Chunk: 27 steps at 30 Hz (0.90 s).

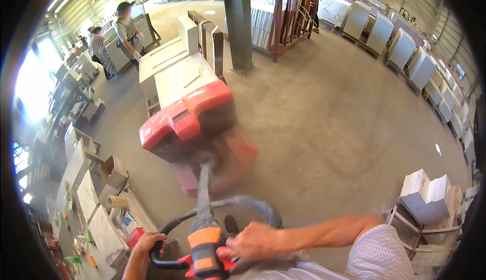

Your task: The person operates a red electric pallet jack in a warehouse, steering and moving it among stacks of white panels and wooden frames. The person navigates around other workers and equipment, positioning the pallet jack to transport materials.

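A red and black electric pallet truck (187,113) stands in front of me, its tiller arm (203,189) reaching back toward my body. My left hand (147,243) is closed round the left side of the black loop handle (164,264). At the control head (205,244), black with orange panels, my right hand (255,242) is closed over a red part on its right side; what the fingertips press is hidden. Beyond the truck's red cover lies a load of pale stone slabs (185,77), close against it. The truck's forks are out of sight.
A grey steel column (238,27) rises just right of the load, beside a brown slab rack (293,24). At lower left, a workbench (109,234) carries slabs and tools. Stacked tiles (425,199) stand at lower right. A person (126,32) stands left of the load.
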Each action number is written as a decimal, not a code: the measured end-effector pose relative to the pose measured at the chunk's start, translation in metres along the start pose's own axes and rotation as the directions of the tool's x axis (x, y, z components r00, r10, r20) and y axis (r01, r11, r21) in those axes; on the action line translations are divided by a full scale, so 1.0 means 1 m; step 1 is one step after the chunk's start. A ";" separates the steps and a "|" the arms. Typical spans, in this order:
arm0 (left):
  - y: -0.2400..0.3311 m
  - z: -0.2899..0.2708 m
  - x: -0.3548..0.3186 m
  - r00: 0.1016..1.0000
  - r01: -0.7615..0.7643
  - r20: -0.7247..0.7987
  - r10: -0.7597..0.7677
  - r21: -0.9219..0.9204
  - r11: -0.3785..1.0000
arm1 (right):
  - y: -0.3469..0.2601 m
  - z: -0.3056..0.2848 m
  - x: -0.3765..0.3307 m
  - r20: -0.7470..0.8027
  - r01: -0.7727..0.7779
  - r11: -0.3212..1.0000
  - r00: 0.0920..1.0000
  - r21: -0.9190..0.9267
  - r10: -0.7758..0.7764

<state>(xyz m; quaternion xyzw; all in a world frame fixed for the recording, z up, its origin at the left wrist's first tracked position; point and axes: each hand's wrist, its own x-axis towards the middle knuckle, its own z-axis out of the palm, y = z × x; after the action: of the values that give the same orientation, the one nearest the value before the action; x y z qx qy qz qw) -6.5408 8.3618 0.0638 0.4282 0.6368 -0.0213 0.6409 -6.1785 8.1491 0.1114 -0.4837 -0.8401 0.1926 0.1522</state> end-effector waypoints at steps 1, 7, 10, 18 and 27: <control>-0.007 0.034 -0.007 1.000 0.024 -0.013 -0.025 -0.072 0.997 | 0.027 -0.012 -0.027 -0.014 -0.025 0.999 1.000 -0.037 0.024; -0.002 0.283 -0.011 0.994 0.024 -0.076 -0.078 -0.540 0.841 | 0.186 -0.091 -0.145 -0.405 -0.063 0.924 0.909 -0.377 -0.103; 0.031 0.370 0.004 0.997 -0.035 -0.074 -0.025 -0.711 0.702 | 0.261 -0.140 -0.152 -0.363 0.100 0.946 0.907 -0.308 -0.214; 0.071 0.369 -0.002 0.999 -0.042 -0.051 0.004 -0.769 0.638 | 0.302 -0.193 -0.119 -0.153 0.021 0.980 0.987 -0.199 -0.053; 0.084 0.354 0.017 0.999 -0.022 0.004 0.039 -0.761 0.648 | 0.304 -0.217 -0.083 -0.046 -0.077 0.984 0.996 -0.161 0.071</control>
<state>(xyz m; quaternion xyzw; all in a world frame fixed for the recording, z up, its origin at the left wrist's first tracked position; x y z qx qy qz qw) -6.2066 8.2198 0.0301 0.1306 0.5734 0.2540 0.7679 -5.8131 8.2546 0.1532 -0.5292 -0.8312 0.1190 0.1217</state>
